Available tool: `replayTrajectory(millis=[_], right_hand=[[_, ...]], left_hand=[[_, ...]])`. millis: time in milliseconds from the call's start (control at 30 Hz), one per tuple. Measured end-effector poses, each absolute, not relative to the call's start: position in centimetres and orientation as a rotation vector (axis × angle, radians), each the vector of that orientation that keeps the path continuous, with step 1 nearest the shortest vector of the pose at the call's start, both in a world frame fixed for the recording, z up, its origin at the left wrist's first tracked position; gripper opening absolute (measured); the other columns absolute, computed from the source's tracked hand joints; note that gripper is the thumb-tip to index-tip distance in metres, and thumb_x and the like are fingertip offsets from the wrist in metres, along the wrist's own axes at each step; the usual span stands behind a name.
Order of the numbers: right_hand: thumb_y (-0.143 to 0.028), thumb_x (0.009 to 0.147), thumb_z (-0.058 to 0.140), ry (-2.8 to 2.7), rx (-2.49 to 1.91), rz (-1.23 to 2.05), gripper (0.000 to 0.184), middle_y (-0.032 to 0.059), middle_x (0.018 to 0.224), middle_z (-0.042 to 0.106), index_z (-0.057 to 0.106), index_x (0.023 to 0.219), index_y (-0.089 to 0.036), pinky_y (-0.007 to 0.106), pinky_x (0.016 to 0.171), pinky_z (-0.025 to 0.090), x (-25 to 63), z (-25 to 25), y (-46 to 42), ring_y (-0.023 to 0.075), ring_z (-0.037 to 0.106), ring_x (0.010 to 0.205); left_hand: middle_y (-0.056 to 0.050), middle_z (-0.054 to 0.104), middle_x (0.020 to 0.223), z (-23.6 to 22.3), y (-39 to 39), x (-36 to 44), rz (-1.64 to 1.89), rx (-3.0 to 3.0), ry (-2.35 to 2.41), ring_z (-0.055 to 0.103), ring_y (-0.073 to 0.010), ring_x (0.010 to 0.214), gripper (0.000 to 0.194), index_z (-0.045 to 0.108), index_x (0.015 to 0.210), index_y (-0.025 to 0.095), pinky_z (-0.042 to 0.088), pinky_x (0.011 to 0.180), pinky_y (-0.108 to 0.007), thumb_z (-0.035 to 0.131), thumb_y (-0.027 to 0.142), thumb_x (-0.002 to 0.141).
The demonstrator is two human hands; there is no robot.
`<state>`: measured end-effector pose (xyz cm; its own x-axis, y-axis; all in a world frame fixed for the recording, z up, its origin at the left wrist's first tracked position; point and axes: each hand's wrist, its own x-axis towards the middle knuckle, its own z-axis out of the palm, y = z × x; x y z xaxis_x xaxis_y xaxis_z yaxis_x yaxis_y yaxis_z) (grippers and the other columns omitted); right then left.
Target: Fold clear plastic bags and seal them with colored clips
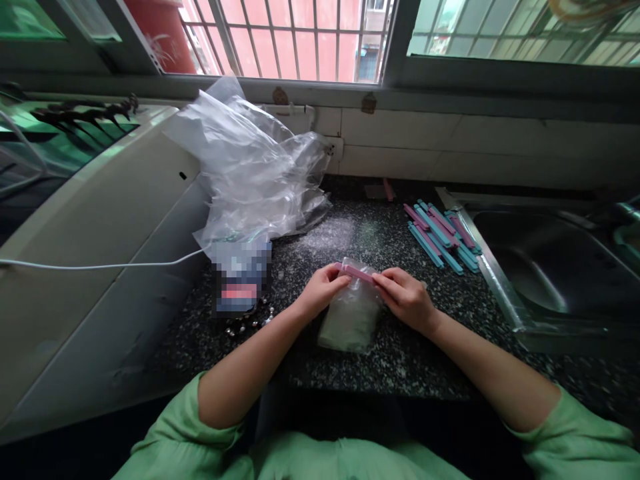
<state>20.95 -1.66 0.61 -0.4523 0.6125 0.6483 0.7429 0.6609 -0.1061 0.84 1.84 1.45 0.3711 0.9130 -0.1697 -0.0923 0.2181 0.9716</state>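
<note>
Both hands on one pink clip [361, 273], near the middle of the countertop [400, 363], closer to front edge than back. Left hand [320, 291] nearly closed, thumb and fingers pinching the clip's left end; right hand [406, 300] pinches the right end, fingers bent. Clip lies across the top of a clear bag [350, 323]; pale contents, too blurred to identify. Bag's lower end stops short of the front edge, bare strip between.

Right: bare counter between the right hand and the sink [494, 280]; pile of pink and blue clips [443, 235] up by the sink's left rim, so less room there. One loose pink clip [388, 189] near the back edge. Left side crowded: heap of clear plastic bags [260, 170] fills the back-left corner, blurred-out packet [243, 283] in front of it, small shiny bits [245, 328] beside left forearm. White cable [115, 267] runs in from left.
</note>
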Motion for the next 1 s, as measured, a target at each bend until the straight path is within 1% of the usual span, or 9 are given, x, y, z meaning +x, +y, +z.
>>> replayTrajectory(millis=[233, 433, 533, 600, 700, 800, 900, 1000], right_hand=[[-0.018, 0.088, 0.047, -2.25, -1.081, -0.249, 0.026, 0.0079, 0.083, 0.062, 0.062, 0.109, -0.018, 0.028, 0.068, 0.054, 20.95, 0.59, -1.61, 0.0161, 0.059, 0.078], [-0.017, 0.088, 0.047, -2.27, -1.078, -0.275, 0.026, 0.0078, 0.084, 0.062, 0.062, 0.108, -0.019, 0.027, 0.068, 0.053, 20.96, 0.59, -1.68, 0.016, 0.059, 0.078], [-0.017, 0.086, 0.049, -2.267, -1.048, -0.301, 0.024, 0.0078, 0.084, 0.062, 0.062, 0.107, -0.018, 0.027, 0.068, 0.052, 20.93, 0.75, -1.83, 0.0164, 0.059, 0.077], [-0.021, 0.085, 0.052, -2.209, -1.072, -0.257, 0.023, 0.0082, 0.086, 0.062, 0.06, 0.107, -0.018, 0.028, 0.07, 0.051, 20.96, 0.96, -1.88, 0.0173, 0.059, 0.079], [-0.033, 0.083, 0.057, -2.048, -1.203, -0.101, 0.029, 0.0092, 0.091, 0.061, 0.057, 0.107, -0.017, 0.03, 0.069, 0.051, 21.19, 1.26, -1.71, 0.0178, 0.059, 0.078], [-0.041, 0.08, 0.058, -2.013, -1.297, 0.163, 0.03, 0.0066, 0.086, 0.063, 0.059, 0.101, -0.018, 0.029, 0.065, 0.05, 21.49, 1.26, -1.29, 0.0169, 0.058, 0.072], [-0.039, 0.08, 0.057, -2.045, -1.314, 0.475, 0.022, 0.0039, 0.076, 0.065, 0.062, 0.085, -0.018, 0.028, 0.062, 0.048, 21.57, 1.0, -0.97, 0.0163, 0.059, 0.069], [-0.035, 0.081, 0.054, -2.024, -1.302, 0.617, 0.02, 0.0026, 0.069, 0.064, 0.061, 0.073, -0.018, 0.026, 0.057, 0.046, 21.39, 0.82, -0.94, 0.0143, 0.057, 0.063]], left_hand=[[0.002, 0.058, 0.066, 1.51, 1.81, 0.91, 0.873, 1.167, 0.943, 0.048, -0.0107, 0.062, 0.036, 0.058, 0.073, 0.014, 0.035, 0.06, -0.022, 0.07, 0.046, 0.059], [0.004, 0.047, 0.057, 1.4, 1.82, 0.92, 0.898, 1.224, 0.993, 0.039, -0.0087, 0.056, 0.041, 0.053, 0.064, 0.015, 0.029, 0.054, -0.022, 0.064, 0.054, 0.062], [0.004, 0.046, 0.056, 1.35, 1.89, 0.92, 0.905, 1.239, 1.002, 0.038, -0.0087, 0.056, 0.042, 0.052, 0.063, 0.015, 0.029, 0.054, -0.021, 0.063, 0.056, 0.062], [0.004, 0.046, 0.057, 1.4, 1.92, 0.89, 0.905, 1.244, 0.995, 0.039, -0.0088, 0.056, 0.043, 0.053, 0.063, 0.015, 0.03, 0.054, -0.021, 0.063, 0.057, 0.062], [0.003, 0.048, 0.06, 1.6, 1.89, 0.82, 0.892, 1.273, 0.972, 0.04, -0.0089, 0.058, 0.043, 0.055, 0.067, 0.015, 0.031, 0.054, -0.021, 0.062, 0.057, 0.062], [0.003, 0.049, 0.06, 1.82, 1.79, 0.8, 0.88, 1.31, 0.951, 0.04, -0.0089, 0.058, 0.043, 0.056, 0.068, 0.015, 0.031, 0.054, -0.021, 0.063, 0.057, 0.062], [0.003, 0.05, 0.062, 1.93, 1.72, 0.83, 0.889, 1.327, 0.928, 0.042, -0.0093, 0.06, 0.044, 0.057, 0.068, 0.015, 0.033, 0.056, -0.021, 0.064, 0.057, 0.061], [0.002, 0.051, 0.063, 1.87, 1.72, 0.86, 0.9, 1.342, 0.911, 0.043, -0.0098, 0.061, 0.043, 0.058, 0.068, 0.014, 0.034, 0.057, -0.022, 0.065, 0.057, 0.061]])
